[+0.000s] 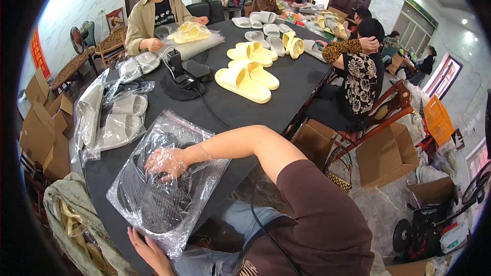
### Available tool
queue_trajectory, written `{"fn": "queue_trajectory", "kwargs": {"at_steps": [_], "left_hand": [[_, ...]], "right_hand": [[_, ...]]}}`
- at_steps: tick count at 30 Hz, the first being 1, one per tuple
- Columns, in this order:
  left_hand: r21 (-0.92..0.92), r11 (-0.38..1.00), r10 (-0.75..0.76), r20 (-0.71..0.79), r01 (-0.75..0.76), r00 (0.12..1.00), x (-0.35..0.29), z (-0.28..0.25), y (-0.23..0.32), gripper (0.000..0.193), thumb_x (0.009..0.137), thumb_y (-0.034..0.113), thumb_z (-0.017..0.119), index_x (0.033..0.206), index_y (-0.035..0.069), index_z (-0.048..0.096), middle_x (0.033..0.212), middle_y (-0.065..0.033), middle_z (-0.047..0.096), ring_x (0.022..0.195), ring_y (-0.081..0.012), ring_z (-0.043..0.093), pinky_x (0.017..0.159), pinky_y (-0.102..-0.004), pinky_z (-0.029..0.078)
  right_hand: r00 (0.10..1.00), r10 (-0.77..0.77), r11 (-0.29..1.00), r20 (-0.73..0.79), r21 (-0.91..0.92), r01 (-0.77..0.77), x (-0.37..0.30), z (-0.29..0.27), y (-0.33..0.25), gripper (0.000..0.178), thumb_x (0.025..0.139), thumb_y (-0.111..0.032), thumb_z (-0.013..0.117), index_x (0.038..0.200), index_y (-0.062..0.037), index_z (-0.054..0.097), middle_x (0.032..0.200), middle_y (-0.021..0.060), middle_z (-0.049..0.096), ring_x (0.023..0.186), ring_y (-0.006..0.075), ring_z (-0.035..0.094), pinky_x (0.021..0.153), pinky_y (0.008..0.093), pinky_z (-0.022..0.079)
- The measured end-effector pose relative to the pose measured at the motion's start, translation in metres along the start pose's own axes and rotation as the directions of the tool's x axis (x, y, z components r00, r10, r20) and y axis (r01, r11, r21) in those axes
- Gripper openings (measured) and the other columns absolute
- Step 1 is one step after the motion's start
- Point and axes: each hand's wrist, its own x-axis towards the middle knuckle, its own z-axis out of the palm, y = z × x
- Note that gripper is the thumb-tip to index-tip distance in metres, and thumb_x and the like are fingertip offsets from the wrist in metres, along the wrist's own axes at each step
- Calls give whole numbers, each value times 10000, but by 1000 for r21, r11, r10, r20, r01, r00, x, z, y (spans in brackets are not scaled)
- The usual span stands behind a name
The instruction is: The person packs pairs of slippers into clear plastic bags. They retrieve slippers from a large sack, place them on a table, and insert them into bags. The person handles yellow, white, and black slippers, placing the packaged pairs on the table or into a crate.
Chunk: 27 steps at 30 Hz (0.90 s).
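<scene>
A clear plastic bag (204, 186) lies on the near left part of the dark-covered table, with a pair of dark slippers (158, 202) inside it. My right hand (166, 162) reaches into the bag through its far right side. Its fingers curl down on the slippers, partly blurred by the shiny film. At the bag's near edge, my left hand (151, 253) rests with its fingers stretched out, touching the plastic and the table edge. Just beyond the bag are bagged grey slippers (123, 122).
Yellow slippers (248, 82) and grey slippers (276, 45) stand across the table. A black device with a cable (176, 69) sits mid-table. Opposite, a person (158, 15) handles bagged yellow slippers. Another person (358, 71) sits at the right, near cardboard boxes (386, 153).
</scene>
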Motion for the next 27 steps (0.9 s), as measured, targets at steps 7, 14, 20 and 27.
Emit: {"fn": "queue_trajectory", "kwargs": {"at_steps": [7,14,20,27], "left_hand": [[114,992,-60,-16,62,998,2,4,-14,320,966,233,505,820,-52,513,1251,-208,472,1312,-389,338,1010,-454,328],[74,996,-49,-10,50,999,4,5,-25,326,961,213,510,759,-42,500,1270,-207,476,1312,-388,337,1019,-455,313],[32,999,-38,-12,38,999,1,7,-36,315,972,209,474,788,-45,494,1304,-219,449,1306,-396,336,1030,-452,302],[149,989,0,18,-2,1000,2,5,-26,249,949,139,471,814,-66,509,1298,-245,446,1293,-424,344,1029,-473,314]], "right_hand": [[1000,10,999,15,-46,-10,-2,2,1,500,814,-404,589,1168,-51,583,1291,147,514,1235,290,450,1047,437,323],[999,27,999,29,-21,-26,1,-2,-3,498,819,-393,580,1183,-54,570,1293,140,514,1231,292,454,1050,443,323],[999,11,1000,34,16,-11,2,-7,-5,501,801,-378,605,1183,-56,566,1289,154,514,1230,310,454,1033,455,340],[999,-13,1000,-31,19,13,-1,3,2,502,787,-376,631,1169,-55,572,1280,158,519,1221,312,462,1022,461,345]]}}
